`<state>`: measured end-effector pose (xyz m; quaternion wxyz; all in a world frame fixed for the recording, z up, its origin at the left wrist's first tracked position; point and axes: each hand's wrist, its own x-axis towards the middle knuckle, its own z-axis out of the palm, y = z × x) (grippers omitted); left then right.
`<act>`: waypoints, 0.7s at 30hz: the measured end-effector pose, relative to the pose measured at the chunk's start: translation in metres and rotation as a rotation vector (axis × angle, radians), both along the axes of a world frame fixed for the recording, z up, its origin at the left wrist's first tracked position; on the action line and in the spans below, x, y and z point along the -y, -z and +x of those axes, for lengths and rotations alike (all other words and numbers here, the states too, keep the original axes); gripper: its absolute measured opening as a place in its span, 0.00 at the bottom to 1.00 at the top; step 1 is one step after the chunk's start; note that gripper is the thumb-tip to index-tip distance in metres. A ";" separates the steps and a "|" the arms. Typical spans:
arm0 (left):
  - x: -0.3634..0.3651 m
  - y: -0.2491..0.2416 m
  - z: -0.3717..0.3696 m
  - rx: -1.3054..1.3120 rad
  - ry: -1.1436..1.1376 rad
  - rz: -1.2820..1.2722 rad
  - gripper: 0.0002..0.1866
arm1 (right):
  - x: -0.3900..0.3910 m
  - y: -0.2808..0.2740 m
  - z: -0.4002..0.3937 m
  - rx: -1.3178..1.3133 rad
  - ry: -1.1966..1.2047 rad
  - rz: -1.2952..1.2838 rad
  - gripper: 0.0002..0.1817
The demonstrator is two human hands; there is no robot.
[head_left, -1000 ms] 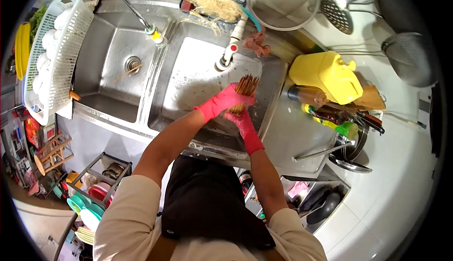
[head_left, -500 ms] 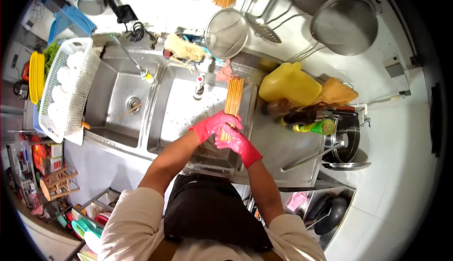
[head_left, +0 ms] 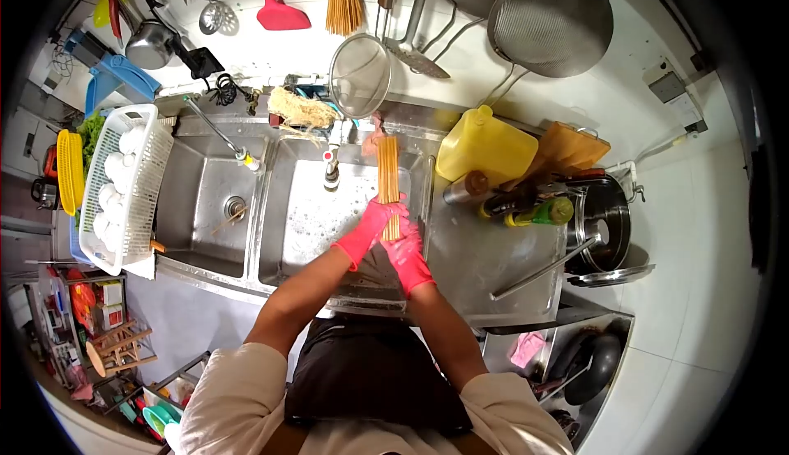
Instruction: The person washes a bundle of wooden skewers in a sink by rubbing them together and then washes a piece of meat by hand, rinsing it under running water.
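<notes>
A bundle of wooden chopsticks stands out lengthwise from my two pink-gloved hands, over the right part of the sink basin. My left hand is closed around the bundle at its middle. Just below, my right hand wraps the lower end, close against the left. Suds and water lie on the basin floor under the faucet. A pinkish cloth hangs behind the far tips of the chopsticks.
On the left stands a white basket of white bowls, beside a second basin. To the right are a yellow jug, a green-and-yellow bottle and a dark pot. Strainers hang on the wall behind.
The view has shifted a little. Both hands still grip the chopsticks, which now stand more upright in the picture. The right hand has turned, its wrist now lower and nearer the left.
</notes>
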<state>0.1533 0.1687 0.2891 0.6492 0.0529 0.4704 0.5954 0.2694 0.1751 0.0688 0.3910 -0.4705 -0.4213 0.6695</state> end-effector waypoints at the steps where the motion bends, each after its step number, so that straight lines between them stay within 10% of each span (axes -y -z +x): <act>1: -0.001 0.009 -0.006 -0.056 0.037 0.104 0.20 | -0.008 -0.007 0.010 0.060 -0.085 0.027 0.18; 5: -0.005 -0.027 -0.033 0.022 0.318 -0.103 0.17 | -0.044 -0.075 0.054 0.304 -0.402 0.132 0.07; 11: -0.021 -0.069 -0.027 0.247 0.393 -0.046 0.17 | -0.161 -0.348 0.006 0.476 -0.263 0.965 0.07; 14: -0.034 -0.090 -0.013 0.336 0.430 0.016 0.16 | -0.232 -0.393 -0.023 0.534 -0.333 1.422 0.08; 18: -0.049 -0.109 0.002 0.387 0.507 0.164 0.17 | -0.291 -0.382 -0.032 0.655 -0.525 1.506 0.09; 21: -0.054 -0.113 0.007 0.342 0.493 0.123 0.18 | -0.304 -0.362 -0.032 0.564 -0.701 0.893 0.12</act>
